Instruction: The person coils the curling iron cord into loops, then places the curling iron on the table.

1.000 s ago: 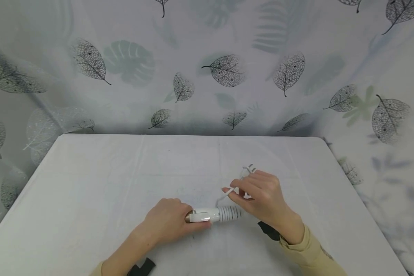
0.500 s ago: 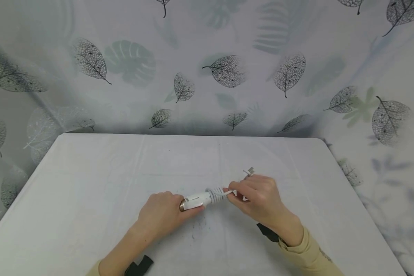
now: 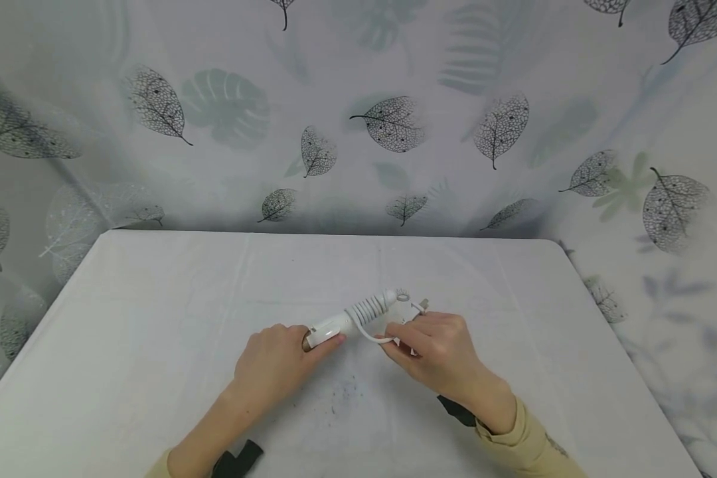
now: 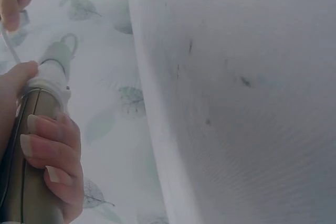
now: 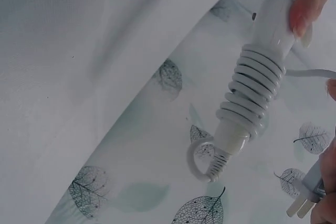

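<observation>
A curling iron (image 3: 330,329) with a white handle and a bronze-coloured barrel (image 4: 37,182) is held above the table, tilted up to the right. My left hand (image 3: 275,355) grips it by the barrel, fingers wrapped round it. White power cord (image 5: 252,87) is coiled in several turns about the handle, and a small loop leaves the handle's end. My right hand (image 3: 439,345) pinches the free stretch of cord beside the handle. The two-pin plug (image 5: 302,203) also sits in that hand, its prongs sticking out past the fingers.
A white-covered table (image 3: 173,299) lies beneath both hands, with dark specks (image 3: 343,395) on its near middle. Leaf-printed cloth (image 3: 358,172) hangs behind and at the sides. A black strap piece (image 3: 238,459) shows at the left wrist.
The curling iron has been raised and its handle end swung up and away. My right hand has shifted slightly left and nearer, bringing the cord from behind the handle to its near side.
</observation>
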The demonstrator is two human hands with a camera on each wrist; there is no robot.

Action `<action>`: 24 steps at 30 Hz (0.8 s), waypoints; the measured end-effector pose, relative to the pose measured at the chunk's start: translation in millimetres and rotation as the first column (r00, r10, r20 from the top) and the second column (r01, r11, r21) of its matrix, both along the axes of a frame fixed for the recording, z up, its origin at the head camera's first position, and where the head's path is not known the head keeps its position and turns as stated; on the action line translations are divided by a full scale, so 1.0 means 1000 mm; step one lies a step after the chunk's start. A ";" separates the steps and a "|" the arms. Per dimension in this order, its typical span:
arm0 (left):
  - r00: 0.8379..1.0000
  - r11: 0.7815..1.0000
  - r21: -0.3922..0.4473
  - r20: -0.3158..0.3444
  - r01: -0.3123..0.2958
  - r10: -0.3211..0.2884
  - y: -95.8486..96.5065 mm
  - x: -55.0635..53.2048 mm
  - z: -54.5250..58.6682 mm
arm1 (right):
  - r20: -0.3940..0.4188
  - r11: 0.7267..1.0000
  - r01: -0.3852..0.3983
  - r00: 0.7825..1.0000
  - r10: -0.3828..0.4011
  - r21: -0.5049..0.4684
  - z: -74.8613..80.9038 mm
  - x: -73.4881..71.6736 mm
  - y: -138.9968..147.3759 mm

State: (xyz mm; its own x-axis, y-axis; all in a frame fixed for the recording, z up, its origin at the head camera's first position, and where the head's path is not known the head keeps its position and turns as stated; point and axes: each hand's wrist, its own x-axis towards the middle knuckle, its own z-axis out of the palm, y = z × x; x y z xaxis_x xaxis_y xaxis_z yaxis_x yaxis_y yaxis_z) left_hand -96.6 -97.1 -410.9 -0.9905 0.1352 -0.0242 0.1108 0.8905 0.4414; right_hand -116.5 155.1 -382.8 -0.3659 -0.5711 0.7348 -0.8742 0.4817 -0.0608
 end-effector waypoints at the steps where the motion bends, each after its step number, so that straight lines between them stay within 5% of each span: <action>1: 1.000 1.000 0.006 0.001 -0.006 0.006 -0.001 0.000 0.001 | 0.001 1.000 -0.005 1.000 0.005 -0.004 0.000 0.000 0.000; 14: 0.999 0.999 0.037 -0.033 -0.038 0.039 -0.004 -0.006 0.000 | 0.084 0.999 -0.026 0.996 0.029 -0.031 -0.001 0.000 0.000; 24: 0.997 0.995 0.084 -0.047 -0.061 0.065 -0.005 -0.007 0.003 | 0.289 0.999 -0.020 0.957 0.009 0.033 -0.003 -0.002 0.004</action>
State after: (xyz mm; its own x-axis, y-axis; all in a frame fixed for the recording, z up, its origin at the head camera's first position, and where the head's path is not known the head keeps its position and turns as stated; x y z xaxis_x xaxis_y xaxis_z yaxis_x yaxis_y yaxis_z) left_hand -103.9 -102.4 -407.8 -0.9968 0.0725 0.0335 0.0794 0.8572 0.5089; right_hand -118.7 159.6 -386.2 -0.5506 -0.6017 0.5785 -0.8290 0.4756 -0.2944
